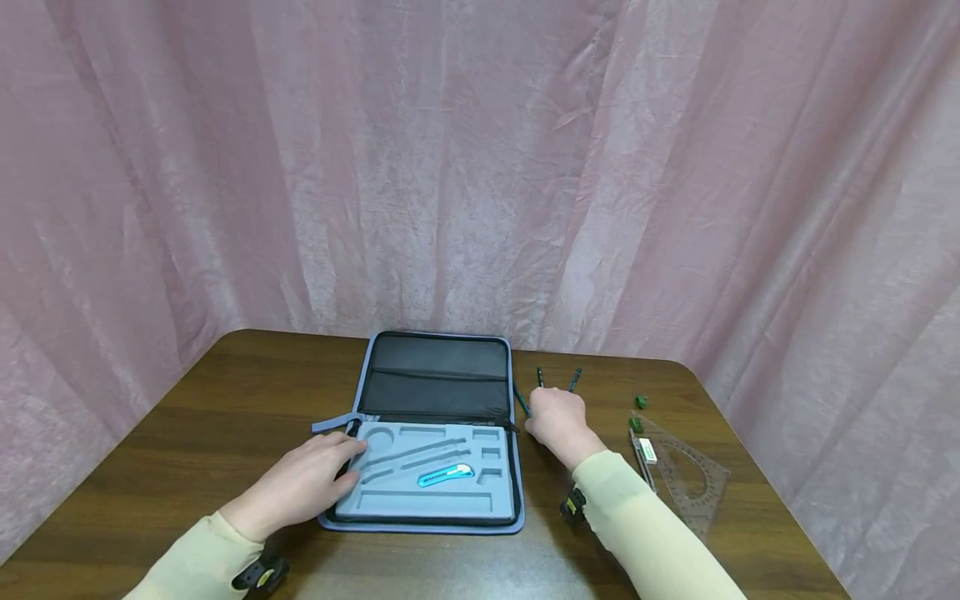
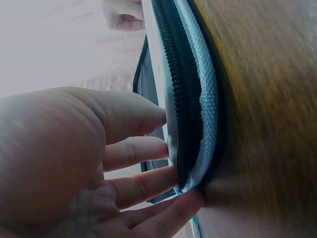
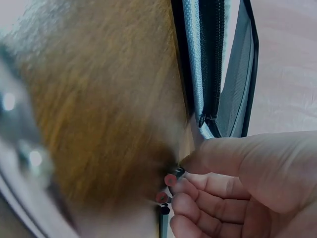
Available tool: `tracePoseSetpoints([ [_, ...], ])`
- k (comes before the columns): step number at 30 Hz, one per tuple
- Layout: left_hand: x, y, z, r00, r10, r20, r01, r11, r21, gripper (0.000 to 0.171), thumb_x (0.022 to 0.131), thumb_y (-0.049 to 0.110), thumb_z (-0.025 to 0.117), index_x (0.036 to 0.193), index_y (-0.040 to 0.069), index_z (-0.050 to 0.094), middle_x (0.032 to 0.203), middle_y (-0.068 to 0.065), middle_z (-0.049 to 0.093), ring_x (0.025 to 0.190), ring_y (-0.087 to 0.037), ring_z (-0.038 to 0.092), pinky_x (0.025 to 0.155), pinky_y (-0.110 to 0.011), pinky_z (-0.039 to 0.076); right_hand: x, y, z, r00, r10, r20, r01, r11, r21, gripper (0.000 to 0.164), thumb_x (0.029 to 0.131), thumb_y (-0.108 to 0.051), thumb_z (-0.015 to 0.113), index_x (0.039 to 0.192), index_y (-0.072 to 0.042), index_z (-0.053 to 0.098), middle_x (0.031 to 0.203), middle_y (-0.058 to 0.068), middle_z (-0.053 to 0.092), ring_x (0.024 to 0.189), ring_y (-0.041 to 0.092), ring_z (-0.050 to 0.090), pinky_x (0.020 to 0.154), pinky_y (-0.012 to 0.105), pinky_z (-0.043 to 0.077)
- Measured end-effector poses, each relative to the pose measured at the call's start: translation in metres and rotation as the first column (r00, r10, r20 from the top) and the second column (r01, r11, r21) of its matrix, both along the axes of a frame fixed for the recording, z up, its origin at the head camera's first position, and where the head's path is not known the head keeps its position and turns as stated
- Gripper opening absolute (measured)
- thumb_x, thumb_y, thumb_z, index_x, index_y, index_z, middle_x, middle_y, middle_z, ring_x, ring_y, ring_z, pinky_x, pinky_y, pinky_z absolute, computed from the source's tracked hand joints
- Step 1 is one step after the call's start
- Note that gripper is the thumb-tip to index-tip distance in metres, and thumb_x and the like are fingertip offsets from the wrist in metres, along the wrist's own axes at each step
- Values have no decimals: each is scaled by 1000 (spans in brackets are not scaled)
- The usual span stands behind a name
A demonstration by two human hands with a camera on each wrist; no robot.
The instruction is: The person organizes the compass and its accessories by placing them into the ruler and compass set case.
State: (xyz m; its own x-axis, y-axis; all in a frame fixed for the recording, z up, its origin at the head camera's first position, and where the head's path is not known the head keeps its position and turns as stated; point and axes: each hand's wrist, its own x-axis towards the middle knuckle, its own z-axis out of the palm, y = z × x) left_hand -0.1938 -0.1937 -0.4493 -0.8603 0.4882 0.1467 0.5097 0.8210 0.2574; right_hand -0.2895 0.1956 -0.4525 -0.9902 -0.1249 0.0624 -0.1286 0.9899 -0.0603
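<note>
Several pencils [image 1: 575, 379] right of the case [image 1: 441, 393] need even gathering by the right hand [image 1: 558, 421], pinch unclear, while the spread left hand [image 1: 309, 482] steadies the case's left edge.

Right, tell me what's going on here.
A person's left hand rests against the left edge of an open, blue-edged zippered case. Their right hand is at slim dark pencils beside it; whether its grip holds one is unclear. A bright blue plastic cutter lies in the case's pale molded tray, with other recesses unfilled. A clear plastic triangular ruler and white rectangular eraser lie farther right on the brown wooden table.
</note>
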Motion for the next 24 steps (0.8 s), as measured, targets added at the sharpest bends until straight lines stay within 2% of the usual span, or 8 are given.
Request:
tracePoseSetpoints([
  [3, 0, 0, 0, 1000, 3, 9, -3, 1000, 0, 35, 102, 17, 80, 134, 3, 76, 133, -14, 72, 122, -39, 68, 100, -58, 57, 2, 0, 2, 1000, -20, 19, 20, 1000, -22, 35, 90, -13, 76, 63, -15, 55, 64, 1, 57, 61, 22, 56, 60, 46, 54],
  [4, 0, 0, 0, 1000, 4, 9, -4, 1000, 0, 35, 102, 17, 80, 134, 3, 76, 132, -14, 72, 122, -38, 68, 100, -58, 57, 11, -6, 13, 997, -51, 53, 52, 998, -23, 36, 90, -10, 76, 62, -13, 56, 63, 3, 56, 61, 23, 56, 61, 46, 55],
  [5, 1, 1, 0, 1000, 3, 10, -3, 1000, 1, 35, 102, 17, 80, 134, 3, 76, 132, -14, 72, 122, -38, 68, 99, -58, 57, 12, -6, 14, 997, -59, 51, 60, 998, -29, 37, 91, -10, 76, 61, -13, 55, 62, 2, 55, 61, 23, 55, 61, 46, 54],
  [11, 0, -1, 0, 1000, -2, -4, 2, 1000, -2, 36, 102, 18, 81, 134, 3, 76, 131, -14, 72, 121, -38, 69, 99, -58, 57, 22, -4, 17, 996, -95, 4, 95, 993, -65, 41, 90, -13, 77, 59, -15, 50, 60, 1, 49, 62, 25, 55, 61, 48, 53],
  [19, -1, -2, 0, 1000, -7, -7, 7, 1000, 1, 37, 101, 19, 81, 134, 3, 76, 132, -15, 72, 121, -39, 69, 99, -59, 57, 30, 6, 24, 996, -74, -58, 70, 995, -71, 43, 90, -11, 75, 56, -17, 49, 57, 0, 49, 57, 24, 50, 58, 47, 51],
  [24, -1, -1, 0, 1000, -8, -3, 8, 1000, 0, 37, 101, 19, 82, 134, 3, 76, 132, -16, 72, 121, -39, 69, 99, -59, 57, 41, 13, 31, 994, -75, -81, 69, 995, -70, 45, 88, -11, 74, 54, -18, 46, 57, -1, 46, 56, 23, 46, 54, 46, 49],
])
